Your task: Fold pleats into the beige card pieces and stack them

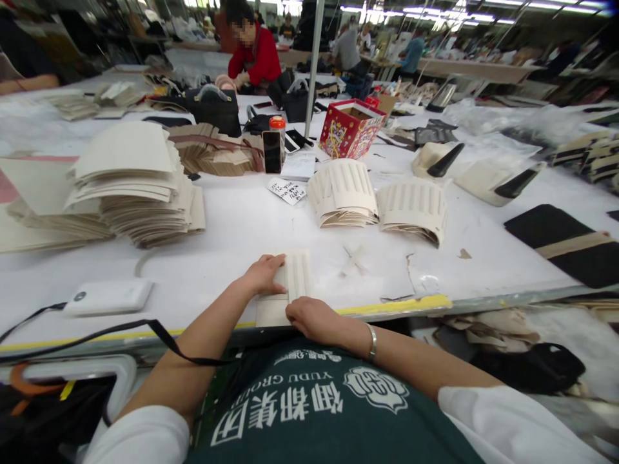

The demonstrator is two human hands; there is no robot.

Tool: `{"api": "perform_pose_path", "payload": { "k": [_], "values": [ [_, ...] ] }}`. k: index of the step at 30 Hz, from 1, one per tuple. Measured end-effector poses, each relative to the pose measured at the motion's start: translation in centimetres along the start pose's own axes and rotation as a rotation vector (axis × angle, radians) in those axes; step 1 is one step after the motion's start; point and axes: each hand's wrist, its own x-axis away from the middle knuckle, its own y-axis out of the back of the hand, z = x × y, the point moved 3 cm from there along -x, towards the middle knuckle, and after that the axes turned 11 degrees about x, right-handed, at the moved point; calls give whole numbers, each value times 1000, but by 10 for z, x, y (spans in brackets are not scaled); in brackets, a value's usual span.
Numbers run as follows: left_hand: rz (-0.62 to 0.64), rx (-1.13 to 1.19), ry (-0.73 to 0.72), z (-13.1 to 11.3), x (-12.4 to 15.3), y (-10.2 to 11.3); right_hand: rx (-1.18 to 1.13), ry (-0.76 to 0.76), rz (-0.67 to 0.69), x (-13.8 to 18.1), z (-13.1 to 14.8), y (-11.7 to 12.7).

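Note:
A cream ribbed leather piece [296, 278] lies flat at the near edge of the white table [242, 225]. My left hand [264, 274] rests on its left side with fingers stretched flat on it. At the piece's near edge my right hand [312, 317] is curled, its fingers pressing down on it. A silver bracelet [371, 341] circles my right wrist.
Two curved stacks of ribbed cream pieces [342, 192] [413, 207] sit beyond, with a tall pile of cream sheets [140, 183] to the left. A white power bank [107, 296] with a black cable lies near left. A red box [349, 127], phone and bottle stand mid-table. A person in red [254, 55] works at the far side.

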Motion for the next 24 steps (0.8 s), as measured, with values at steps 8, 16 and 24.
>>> {"api": "perform_pose_path", "payload": {
  "k": [8,16,24],
  "values": [
    [153,-123,54,-22,-6,-1,-261,134,53,26,26,-15],
    [38,27,8,-8,8,6,-409,-337,-354,71,-53,50],
    [61,-12,27,-18,6,-3,144,-384,-263,15,-79,50]
  ]
}}
